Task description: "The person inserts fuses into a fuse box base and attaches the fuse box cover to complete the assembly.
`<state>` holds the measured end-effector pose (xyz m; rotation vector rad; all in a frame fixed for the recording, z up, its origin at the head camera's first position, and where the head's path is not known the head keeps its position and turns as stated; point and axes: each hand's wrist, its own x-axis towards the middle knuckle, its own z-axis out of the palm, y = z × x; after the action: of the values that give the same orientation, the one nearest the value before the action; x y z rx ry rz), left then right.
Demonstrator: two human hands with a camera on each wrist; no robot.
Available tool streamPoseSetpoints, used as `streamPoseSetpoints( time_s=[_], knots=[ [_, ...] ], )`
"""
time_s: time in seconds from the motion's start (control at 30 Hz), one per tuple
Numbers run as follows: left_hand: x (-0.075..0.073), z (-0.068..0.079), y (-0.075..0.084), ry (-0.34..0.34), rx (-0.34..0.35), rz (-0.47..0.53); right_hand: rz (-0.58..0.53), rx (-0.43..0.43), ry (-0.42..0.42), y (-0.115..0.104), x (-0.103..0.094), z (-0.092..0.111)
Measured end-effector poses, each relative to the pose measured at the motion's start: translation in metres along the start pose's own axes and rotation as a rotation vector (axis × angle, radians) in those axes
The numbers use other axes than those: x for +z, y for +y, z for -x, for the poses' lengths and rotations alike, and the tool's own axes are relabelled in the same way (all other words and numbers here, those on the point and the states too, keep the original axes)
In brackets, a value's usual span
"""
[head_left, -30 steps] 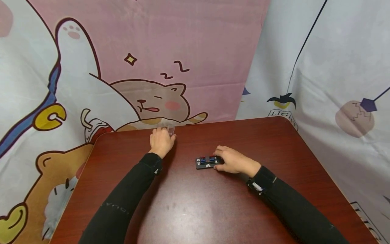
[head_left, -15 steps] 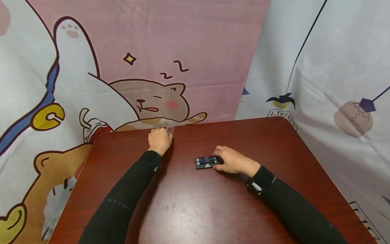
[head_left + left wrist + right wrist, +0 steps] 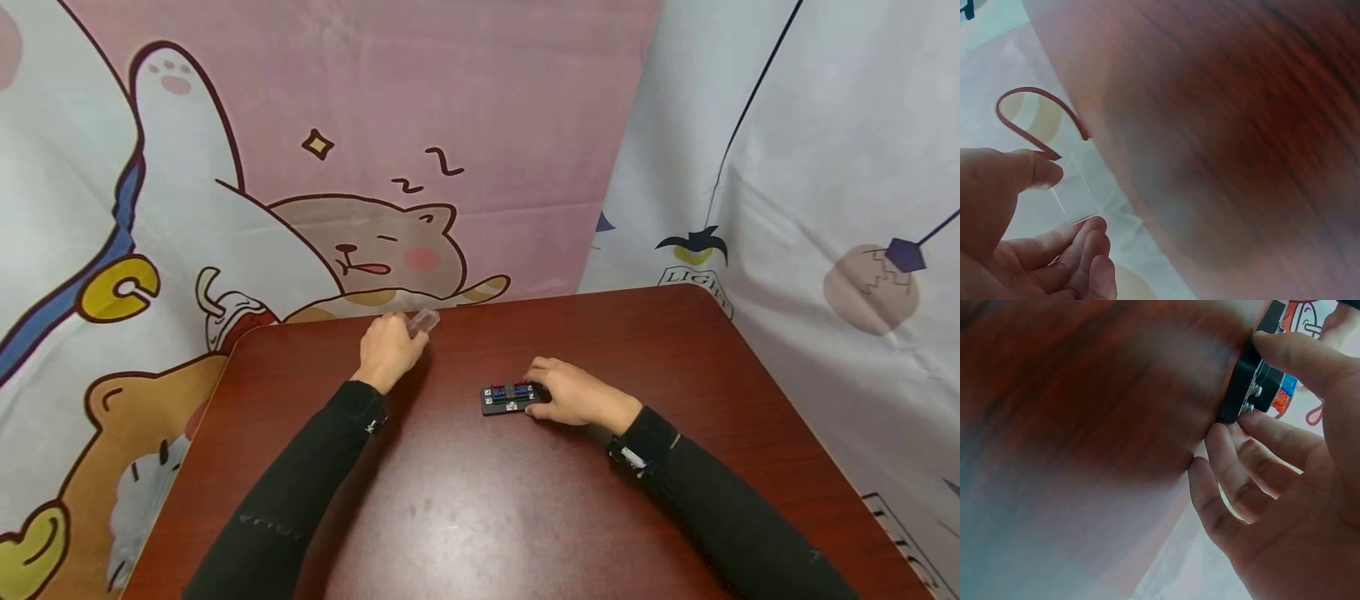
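Near the table's far edge, my left hand [image 3: 390, 348] holds a clear plastic cover [image 3: 425, 322]. In the left wrist view the transparent cover [image 3: 1077, 192] sits between thumb and fingertips, its outline faint. A black fuse block [image 3: 504, 402] lies on the table in front of my right hand [image 3: 576, 397], which grips its right end. Seen from the right wrist, the thumb is on one side of the fuse block [image 3: 1242, 384] and the fingertips are at its lower end. Metal screws and blue and orange-red fuses show on top. The block's right end is partly hidden by the hand.
A reddish-brown wooden table [image 3: 450, 492] spreads under both hands. Behind its far edge hangs a printed cloth [image 3: 495, 150] with cartoon animals, and a pale cloth covers the right side.
My left hand has shifted slightly left and nearer. The clear cover in it has turned and now leans to the right. My right hand and the fuse block have stayed in place.
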<state>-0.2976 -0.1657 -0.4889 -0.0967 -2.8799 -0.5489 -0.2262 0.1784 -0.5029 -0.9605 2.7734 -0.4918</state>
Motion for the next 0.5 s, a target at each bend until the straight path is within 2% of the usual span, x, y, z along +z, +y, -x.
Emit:
streamPoseSetpoints(
  time_s=[0.23, 0.5],
  knots=[
    [-0.014, 0.013, 0.014, 0.027, 0.067, 0.035, 0.006, -0.005, -0.005, 0.0, -0.001, 0.0],
    [-0.024, 0.033, 0.045, 0.011, 0.181, 0.059, 0.0, 0.003, -0.012, 0.001, -0.001, 0.0]
  ],
)
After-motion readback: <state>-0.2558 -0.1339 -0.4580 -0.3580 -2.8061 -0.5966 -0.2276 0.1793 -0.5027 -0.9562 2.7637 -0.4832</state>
